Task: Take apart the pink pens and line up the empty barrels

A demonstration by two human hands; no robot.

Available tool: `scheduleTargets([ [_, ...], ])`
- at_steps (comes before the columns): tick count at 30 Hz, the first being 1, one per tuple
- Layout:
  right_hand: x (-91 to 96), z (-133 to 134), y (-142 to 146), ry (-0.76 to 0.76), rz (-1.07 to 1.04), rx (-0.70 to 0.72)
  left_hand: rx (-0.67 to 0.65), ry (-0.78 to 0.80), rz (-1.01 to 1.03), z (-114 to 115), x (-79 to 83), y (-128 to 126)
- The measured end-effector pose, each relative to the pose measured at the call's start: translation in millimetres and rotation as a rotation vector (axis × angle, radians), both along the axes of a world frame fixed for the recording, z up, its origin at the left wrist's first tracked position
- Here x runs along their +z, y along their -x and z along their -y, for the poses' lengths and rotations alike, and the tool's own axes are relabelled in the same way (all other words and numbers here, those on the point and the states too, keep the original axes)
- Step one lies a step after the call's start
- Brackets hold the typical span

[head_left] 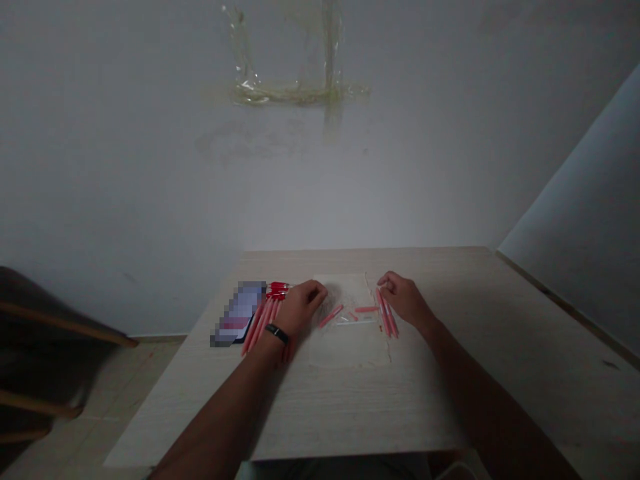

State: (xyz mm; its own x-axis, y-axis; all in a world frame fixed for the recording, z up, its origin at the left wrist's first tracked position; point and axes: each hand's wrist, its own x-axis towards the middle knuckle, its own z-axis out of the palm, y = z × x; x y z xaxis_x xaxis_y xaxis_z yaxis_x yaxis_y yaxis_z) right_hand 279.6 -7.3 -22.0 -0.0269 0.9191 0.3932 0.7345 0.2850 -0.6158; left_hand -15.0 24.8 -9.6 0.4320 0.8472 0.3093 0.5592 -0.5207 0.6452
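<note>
My left hand [304,303], with a dark band on its wrist, is closed in a pinch over the left side of a pale sheet [350,350]. Whatever its fingertips hold is too small to make out. Several pink pens [257,328] with red caps [278,290] lie beside and partly under that wrist. My right hand [401,299] has curled fingers at the sheet's right edge, just above a few pink pen barrels [387,315]; anything in its grip is hidden. Between the hands lie a loose pink pen piece [331,315], another pink piece [367,309] and thin clear parts.
A phone [239,313] with a blurred screen lies left of the pens. The light wooden table [350,413] meets a grey wall [400,187] with tape [285,97] stuck on it. Dark chairs [45,347] stand at the left.
</note>
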Motion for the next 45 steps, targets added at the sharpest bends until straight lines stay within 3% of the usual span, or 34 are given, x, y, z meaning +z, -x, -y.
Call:
scheduleTargets([
  [4,1.3,10,23,0.111,0.104,0.106,-0.097,-0.026,-0.112,10,-1.7,-11],
  [10,-1.9,15,51,0.108,0.315,0.207,-0.162,-0.056,-0.245,18,-7.7,-23],
  [25,-4.4,13,55,0.197,0.346,0.199,-0.123,-0.056,-0.416,20,-7.4,-29],
  [33,-3.9,14,55,0.198,0.353,0.206,-0.117,-0.066,-0.394,17,-12.2,-29],
  [45,-7.6,14,56,0.190,0.374,0.212,-0.065,0.008,-0.166,14,-9.5,-23],
])
